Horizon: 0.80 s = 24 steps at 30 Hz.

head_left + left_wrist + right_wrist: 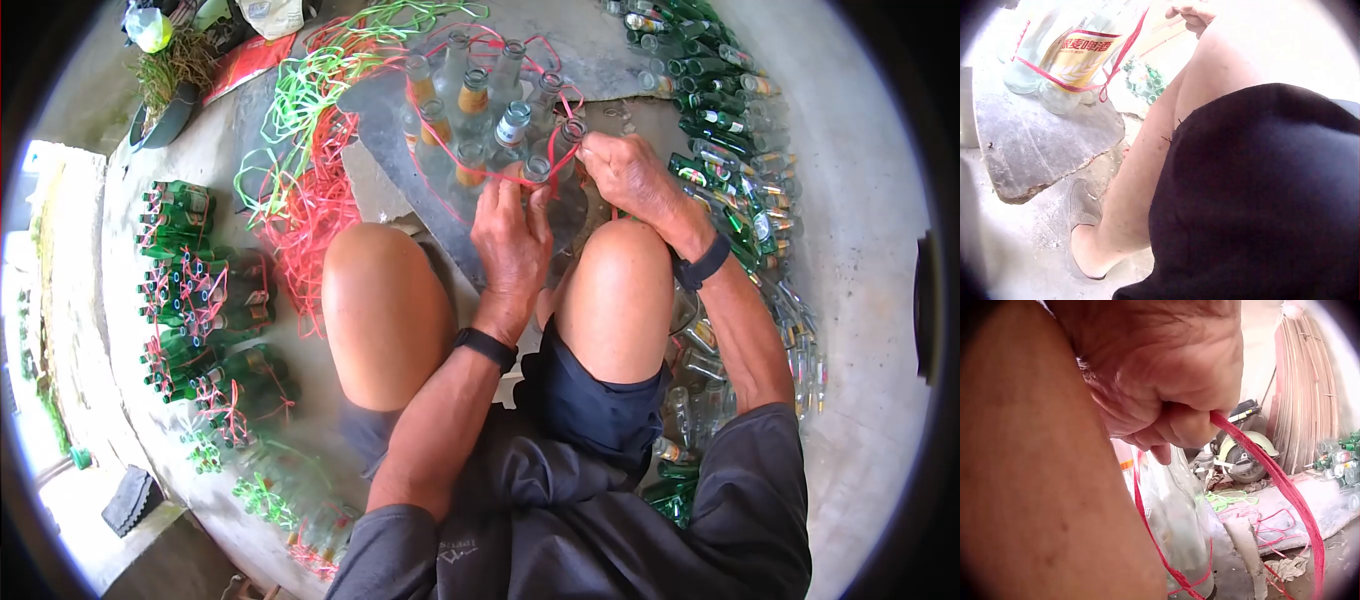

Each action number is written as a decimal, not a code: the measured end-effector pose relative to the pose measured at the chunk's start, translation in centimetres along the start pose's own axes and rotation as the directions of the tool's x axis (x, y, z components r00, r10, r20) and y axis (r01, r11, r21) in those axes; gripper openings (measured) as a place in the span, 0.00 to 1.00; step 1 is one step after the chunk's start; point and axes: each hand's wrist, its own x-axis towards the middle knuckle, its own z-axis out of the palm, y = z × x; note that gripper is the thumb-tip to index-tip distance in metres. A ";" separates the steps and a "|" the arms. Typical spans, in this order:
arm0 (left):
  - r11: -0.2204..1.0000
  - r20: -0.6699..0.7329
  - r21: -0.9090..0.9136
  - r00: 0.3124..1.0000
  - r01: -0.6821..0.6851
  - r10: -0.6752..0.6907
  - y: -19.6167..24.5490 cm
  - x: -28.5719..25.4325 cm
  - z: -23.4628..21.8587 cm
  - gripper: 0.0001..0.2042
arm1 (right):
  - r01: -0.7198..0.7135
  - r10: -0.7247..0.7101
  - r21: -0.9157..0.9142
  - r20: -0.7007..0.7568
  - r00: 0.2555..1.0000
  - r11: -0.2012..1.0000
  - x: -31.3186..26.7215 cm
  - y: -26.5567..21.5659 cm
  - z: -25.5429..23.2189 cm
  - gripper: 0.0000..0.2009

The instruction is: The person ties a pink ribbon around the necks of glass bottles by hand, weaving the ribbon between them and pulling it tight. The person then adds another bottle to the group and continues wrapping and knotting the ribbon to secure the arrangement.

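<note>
A cluster of clear glass bottles (511, 125), some with yellow labels, stands upright on a grey stone slab (375, 100). A pinkish-red plastic strap (470, 165) runs round the bottles. My left hand (512, 245) is at the near side of the cluster, its thumb and fingers pinching the strap beside a bottle neck. At the cluster's right, my right hand (635, 178) grips the strap with curled fingers. In the right wrist view a length of red strap (1279, 475) comes out of that fist and hangs down. The left wrist view shows a yellow-labelled bottle (1079, 59) inside the strap; the left hand is out of that frame.
Loose green straps (290, 100) and red straps (315, 200) lie in a heap to the left. Tied bundles of green bottles (205, 290) stand farther left. Many green bottles (715, 110) lie piled along the right. My knees (380, 285) flank the slab's near edge.
</note>
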 end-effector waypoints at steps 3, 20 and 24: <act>1.000 -0.006 -0.010 1.000 0.002 -0.002 0.1 0.1 0.0 0.16 | -0.036 0.036 -0.002 0.003 0.999 0.999 0.2 -0.7 -0.2 0.09; 0.999 -0.035 -0.033 0.999 -0.012 0.011 0.2 0.2 -0.3 0.10 | 0.048 -0.031 -0.204 0.086 0.996 0.978 0.1 -1.7 -0.7 0.06; 0.999 -0.034 -0.045 0.999 -0.013 0.011 0.1 0.3 -0.3 0.10 | 0.100 -0.046 -0.377 0.148 0.988 0.921 0.1 -2.2 -1.0 0.02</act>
